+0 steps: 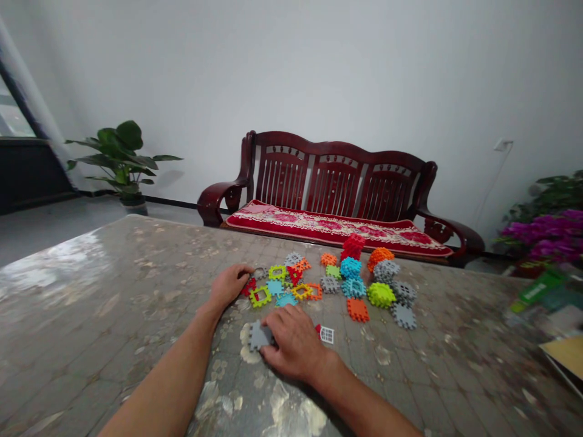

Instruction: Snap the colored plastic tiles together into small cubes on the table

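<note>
My right hand point(294, 340) is closed on the right side of a grey square interlocking tile point(259, 335), close to the table's near side. The fingers cover part of that tile. Farther off, my left hand point(231, 285) has its fingertips curled at the edge of a grey frame tile point(260, 273), at the pile's left end. A red tile point(248, 286) lies beside those fingers. Around them are a lime frame tile point(260, 297), a light blue tile point(274, 287) and a yellow frame tile point(301, 292). Right of my right hand lies a white window piece point(327, 335) with a red piece.
Sorted stacks stand at right: red point(353, 246), blue point(350, 267), orange point(379, 258), grey point(386, 271) and lime point(381, 295). A patterned cover lies on the table point(150, 303). Behind is a wooden bench point(334, 176); various items point(546, 297) sit at the right edge.
</note>
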The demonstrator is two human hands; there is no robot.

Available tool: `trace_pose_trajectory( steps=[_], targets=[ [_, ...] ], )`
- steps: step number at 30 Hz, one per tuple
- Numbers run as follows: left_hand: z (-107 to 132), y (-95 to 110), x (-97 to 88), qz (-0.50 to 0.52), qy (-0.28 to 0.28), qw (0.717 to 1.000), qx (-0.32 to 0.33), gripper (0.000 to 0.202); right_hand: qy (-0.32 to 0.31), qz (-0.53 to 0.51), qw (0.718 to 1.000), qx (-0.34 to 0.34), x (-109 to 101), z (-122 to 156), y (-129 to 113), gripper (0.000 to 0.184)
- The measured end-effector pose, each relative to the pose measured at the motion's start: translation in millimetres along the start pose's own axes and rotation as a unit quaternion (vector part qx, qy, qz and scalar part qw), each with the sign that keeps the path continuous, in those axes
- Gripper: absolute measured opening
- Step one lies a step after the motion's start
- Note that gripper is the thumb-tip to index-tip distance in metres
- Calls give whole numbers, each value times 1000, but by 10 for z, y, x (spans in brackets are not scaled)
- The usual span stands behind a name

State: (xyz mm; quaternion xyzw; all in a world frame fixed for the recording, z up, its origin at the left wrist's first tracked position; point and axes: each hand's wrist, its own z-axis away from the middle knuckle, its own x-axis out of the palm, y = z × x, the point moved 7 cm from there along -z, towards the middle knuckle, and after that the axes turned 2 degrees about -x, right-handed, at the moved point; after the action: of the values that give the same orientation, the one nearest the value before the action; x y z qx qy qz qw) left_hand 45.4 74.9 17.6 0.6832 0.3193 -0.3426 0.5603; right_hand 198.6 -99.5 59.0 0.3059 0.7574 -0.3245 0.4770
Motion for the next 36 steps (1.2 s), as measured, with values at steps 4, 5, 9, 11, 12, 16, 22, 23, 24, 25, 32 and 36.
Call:
trace_pose_trajectory(
  steps=[4,5,9,11,12,16,22,23,24,25,32,36],
  targets=[
    [-10,-15,12,-5,-6,1000,-5,31,72,-75,995,3,-301,232,182,34],
    [-12,-17,11,-6,-7,1000,-8,31,97,-90,991,16,-386,319,289,36],
    [-15,-15,7,-13,-13,1000,-17,31,199,-87,971,100,-664,797,892,41],
    [-16,-22,9,-15,-16,1000,-21,31,246,-51,955,160,-785,1087,1222,39],
    [-18,-26,10,-15,-16,1000,-22,31,272,-28,943,191,-854,1236,1371,38],
    [-30,-39,8,-16,-8,1000,-15,32,331,48,892,305,-1119,1746,1811,46],
    [-35,-42,15,-27,-17,999,-21,32,381,73,841,378,-1324,2291,2171,62],
    [-33,-38,13,-27,-18,999,-21,32,381,65,837,387,-1314,2355,2223,65],
    [-32,-36,11,-27,-18,999,-21,32,380,55,834,396,-1297,2409,2270,67],
    [-31,-34,9,-27,-17,999,-20,32,374,45,833,406,-1273,2447,2311,70],
    [-39,-54,16,-22,-14,1000,-12,33,272,48,844,460,-1116,2483,2400,65],
    [-45,-62,21,-12,-10,1000,-8,33,237,115,829,493,-1123,2467,2363,56]
  ],
)
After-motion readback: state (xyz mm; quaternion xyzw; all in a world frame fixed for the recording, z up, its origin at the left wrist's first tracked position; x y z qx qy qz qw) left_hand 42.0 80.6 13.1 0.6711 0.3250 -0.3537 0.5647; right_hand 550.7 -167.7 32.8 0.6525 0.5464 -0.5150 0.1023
